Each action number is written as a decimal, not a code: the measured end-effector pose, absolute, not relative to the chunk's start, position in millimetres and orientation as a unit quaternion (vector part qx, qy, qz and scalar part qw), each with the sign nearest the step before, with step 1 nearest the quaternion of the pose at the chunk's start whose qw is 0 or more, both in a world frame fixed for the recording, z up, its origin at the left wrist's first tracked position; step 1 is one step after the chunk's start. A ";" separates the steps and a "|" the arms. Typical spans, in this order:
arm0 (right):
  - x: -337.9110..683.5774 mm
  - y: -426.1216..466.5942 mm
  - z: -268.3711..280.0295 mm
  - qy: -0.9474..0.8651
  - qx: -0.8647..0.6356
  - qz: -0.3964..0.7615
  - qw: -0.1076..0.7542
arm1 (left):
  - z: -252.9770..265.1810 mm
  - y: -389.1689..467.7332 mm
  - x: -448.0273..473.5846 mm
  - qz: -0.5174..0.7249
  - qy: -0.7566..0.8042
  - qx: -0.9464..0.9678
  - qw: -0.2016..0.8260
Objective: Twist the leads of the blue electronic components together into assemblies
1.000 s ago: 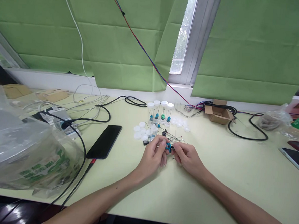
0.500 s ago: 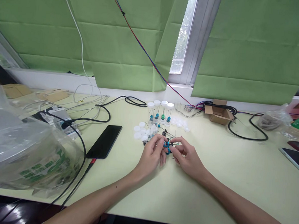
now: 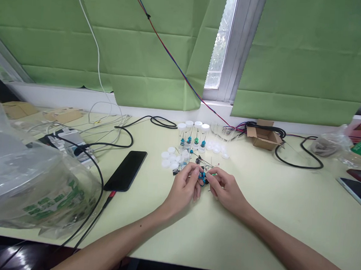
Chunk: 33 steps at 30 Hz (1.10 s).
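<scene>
Just above the middle of the table, my left hand (image 3: 186,183) pinches a small blue part (image 3: 202,176) between thumb and fingers. My right hand (image 3: 225,187) is closed too, its thumb and index fingertip pressed together at the part's right edge. The part is too small to make out in detail. Beyond the fingers lies a loose pile of thin metal rods and small black pieces (image 3: 199,159), partly hidden by the hands. Behind it stand several clear vials (image 3: 204,138) with white caps, holding blue or green pieces on rods. White round caps (image 3: 166,155) lie to the left.
More white caps (image 3: 217,148) lie right of the vials. A black phone (image 3: 126,171) and a large plastic bag (image 3: 40,179) are on the left, with cables between. A small cardboard box (image 3: 264,139) stands at the back right. Two more phones (image 3: 356,192) lie at the right edge.
My right thumb and index finger have come together in a pinch at the blue part. My left hand stays almost where it was.
</scene>
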State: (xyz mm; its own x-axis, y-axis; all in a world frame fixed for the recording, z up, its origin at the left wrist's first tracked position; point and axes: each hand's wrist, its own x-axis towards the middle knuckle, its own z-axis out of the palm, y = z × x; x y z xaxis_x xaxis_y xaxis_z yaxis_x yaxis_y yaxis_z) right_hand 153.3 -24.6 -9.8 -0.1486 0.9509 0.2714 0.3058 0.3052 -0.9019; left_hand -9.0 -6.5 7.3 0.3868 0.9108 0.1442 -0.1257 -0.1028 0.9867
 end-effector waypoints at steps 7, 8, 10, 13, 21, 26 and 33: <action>152.0 -24.8 -6.5 -0.662 -0.477 0.355 0.456 | 6.2 -7.5 -9.5 0.435 0.330 0.603 0.581; 152.0 -24.7 -6.5 -0.663 -0.478 0.352 0.456 | 6.0 -7.7 -9.3 0.435 0.331 0.602 0.583; 152.1 -24.5 -6.7 -0.665 -0.480 0.347 0.455 | 5.8 -8.0 -9.0 0.436 0.332 0.597 0.586; 152.2 -24.2 -7.2 -0.667 -0.483 0.339 0.454 | 5.9 -8.2 -8.6 0.436 0.330 0.594 0.590; 152.2 -22.6 -9.6 -0.669 -0.490 0.328 0.452 | 6.8 -7.9 -8.8 0.432 0.329 0.603 0.585; 152.3 -23.4 -8.7 -0.656 -0.482 0.356 0.458 | 5.4 -5.6 -9.5 0.439 0.332 0.605 0.576; 152.4 -26.8 -8.4 -0.659 -0.453 0.393 0.455 | 5.9 -2.7 -10.4 0.450 0.322 0.591 0.586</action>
State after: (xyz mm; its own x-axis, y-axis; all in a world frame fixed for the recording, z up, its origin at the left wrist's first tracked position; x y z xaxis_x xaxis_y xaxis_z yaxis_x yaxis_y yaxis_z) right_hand 152.4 -26.8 -8.4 -0.1759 0.9539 0.2431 0.2393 0.2810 -0.9294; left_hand -10.4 -2.7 5.9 0.3874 0.9089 0.1546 -0.1468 -0.1047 0.9836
